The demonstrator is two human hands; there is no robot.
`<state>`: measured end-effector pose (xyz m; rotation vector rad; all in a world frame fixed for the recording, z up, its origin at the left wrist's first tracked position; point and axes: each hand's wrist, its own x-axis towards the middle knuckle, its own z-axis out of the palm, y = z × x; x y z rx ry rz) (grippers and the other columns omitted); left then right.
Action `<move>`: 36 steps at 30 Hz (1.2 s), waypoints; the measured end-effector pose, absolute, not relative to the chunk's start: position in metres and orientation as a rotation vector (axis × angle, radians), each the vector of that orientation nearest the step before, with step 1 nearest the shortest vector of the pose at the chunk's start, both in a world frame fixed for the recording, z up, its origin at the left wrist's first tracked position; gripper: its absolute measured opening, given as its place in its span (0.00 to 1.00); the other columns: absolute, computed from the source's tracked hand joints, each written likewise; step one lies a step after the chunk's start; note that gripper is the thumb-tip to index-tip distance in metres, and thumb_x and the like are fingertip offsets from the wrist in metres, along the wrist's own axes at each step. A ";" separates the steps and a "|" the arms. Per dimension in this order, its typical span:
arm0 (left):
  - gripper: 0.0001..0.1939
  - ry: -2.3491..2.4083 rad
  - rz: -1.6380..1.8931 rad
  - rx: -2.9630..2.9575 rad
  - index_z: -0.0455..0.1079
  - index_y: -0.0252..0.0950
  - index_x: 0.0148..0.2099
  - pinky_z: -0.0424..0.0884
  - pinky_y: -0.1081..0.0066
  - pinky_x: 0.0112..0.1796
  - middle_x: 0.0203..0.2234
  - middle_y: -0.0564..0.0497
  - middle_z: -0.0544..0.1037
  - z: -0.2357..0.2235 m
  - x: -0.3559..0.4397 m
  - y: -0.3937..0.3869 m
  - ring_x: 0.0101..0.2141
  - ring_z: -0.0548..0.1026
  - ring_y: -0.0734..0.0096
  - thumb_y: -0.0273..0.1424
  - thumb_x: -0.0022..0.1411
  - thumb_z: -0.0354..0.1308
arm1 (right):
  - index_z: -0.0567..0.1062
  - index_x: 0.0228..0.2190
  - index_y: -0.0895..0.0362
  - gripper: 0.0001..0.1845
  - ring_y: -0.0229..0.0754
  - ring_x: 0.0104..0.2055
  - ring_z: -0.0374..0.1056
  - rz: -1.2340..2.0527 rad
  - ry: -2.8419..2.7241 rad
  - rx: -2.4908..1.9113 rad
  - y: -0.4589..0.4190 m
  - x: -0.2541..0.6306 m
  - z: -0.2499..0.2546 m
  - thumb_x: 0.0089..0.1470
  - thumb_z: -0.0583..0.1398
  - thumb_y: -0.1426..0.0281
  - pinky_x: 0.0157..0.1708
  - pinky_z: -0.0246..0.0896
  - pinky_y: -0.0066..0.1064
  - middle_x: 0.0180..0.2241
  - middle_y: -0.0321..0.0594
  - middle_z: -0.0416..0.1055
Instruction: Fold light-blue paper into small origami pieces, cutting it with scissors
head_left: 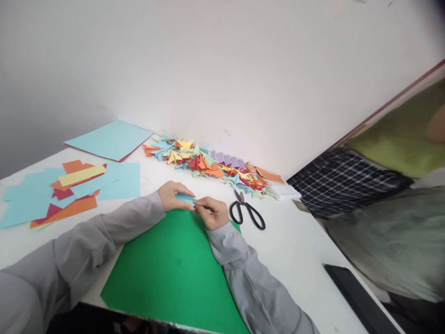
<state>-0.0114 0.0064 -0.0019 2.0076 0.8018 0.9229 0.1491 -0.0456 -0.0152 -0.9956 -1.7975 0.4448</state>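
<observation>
Both hands meet over the far edge of a green sheet (174, 264) on the white table. Between them is a small piece of light blue paper (185, 198), partly covered by fingers. My left hand (172, 195) grips it from the left, thumb and fingers closed on it. From the right, my right hand (213, 213) pinches its edge between thumb and forefinger. Its exact folds are too small to make out. Just right of my right hand lie black-handled scissors (247, 211), blades slightly apart and pointing at the wall.
Many small folded paper pieces (201, 162) in mixed colours line the wall. At left are loose coloured strips (81, 176) and a stack of large sheets (111, 139). A black flat object (358, 297) lies by the right edge, with a person (389, 208) beyond.
</observation>
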 end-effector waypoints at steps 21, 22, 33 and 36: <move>0.12 0.832 0.979 1.954 0.73 0.32 0.27 0.65 0.74 0.29 0.22 0.50 0.74 -0.007 -0.006 0.006 0.26 0.70 0.72 0.32 0.35 0.63 | 0.71 0.28 0.57 0.06 0.35 0.21 0.67 0.197 -1.802 -1.087 -0.044 0.148 -0.022 0.46 0.54 0.72 0.23 0.64 0.26 0.23 0.37 0.72; 0.12 0.841 0.986 1.942 0.73 0.32 0.27 0.65 0.74 0.29 0.22 0.50 0.74 -0.007 -0.005 0.006 0.26 0.70 0.72 0.32 0.35 0.63 | 0.71 0.28 0.57 0.06 0.36 0.22 0.68 0.172 -1.812 -1.083 -0.043 0.149 -0.022 0.46 0.54 0.72 0.24 0.64 0.26 0.23 0.38 0.72; 0.12 0.926 0.875 1.721 0.72 0.30 0.23 0.65 0.75 0.24 0.17 0.51 0.74 0.002 -0.006 0.002 0.20 0.70 0.73 0.30 0.31 0.64 | 0.72 0.28 0.57 0.06 0.35 0.21 0.67 0.114 -1.825 -1.055 -0.044 0.148 -0.020 0.47 0.54 0.72 0.23 0.63 0.25 0.21 0.37 0.72; 0.11 0.871 0.874 1.660 0.70 0.29 0.21 0.66 0.75 0.23 0.16 0.51 0.74 0.002 -0.006 0.003 0.19 0.70 0.74 0.29 0.30 0.64 | 0.72 0.28 0.57 0.07 0.35 0.22 0.67 0.112 -1.849 -1.049 -0.045 0.148 -0.020 0.47 0.54 0.72 0.24 0.63 0.25 0.21 0.37 0.71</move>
